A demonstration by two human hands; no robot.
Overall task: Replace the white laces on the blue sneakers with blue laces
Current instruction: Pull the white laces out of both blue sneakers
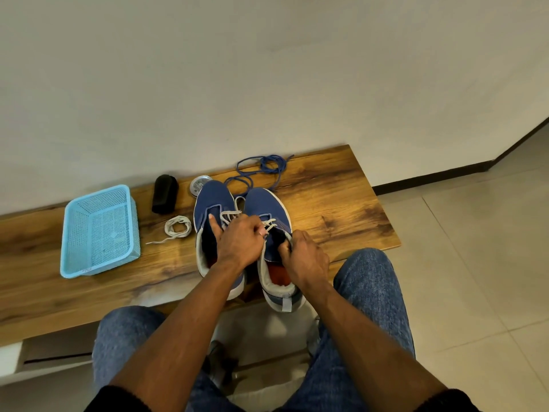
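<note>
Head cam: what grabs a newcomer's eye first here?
The pair of blue sneakers at the middle of the wooden bench, where the left hand pinches a white lace on the right-side shoe and the right hand grips its collar. Behind them lies a loose tangle of blue laces. At the left stand a light blue mesh basket and a coiled white lace.

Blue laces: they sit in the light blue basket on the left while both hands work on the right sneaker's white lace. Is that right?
Not quite. The head view shows the blue laces loose on the bench behind the sneakers, not in the basket. The rest holds: the left hand and right hand work on the right sneaker and its white lace.
</note>
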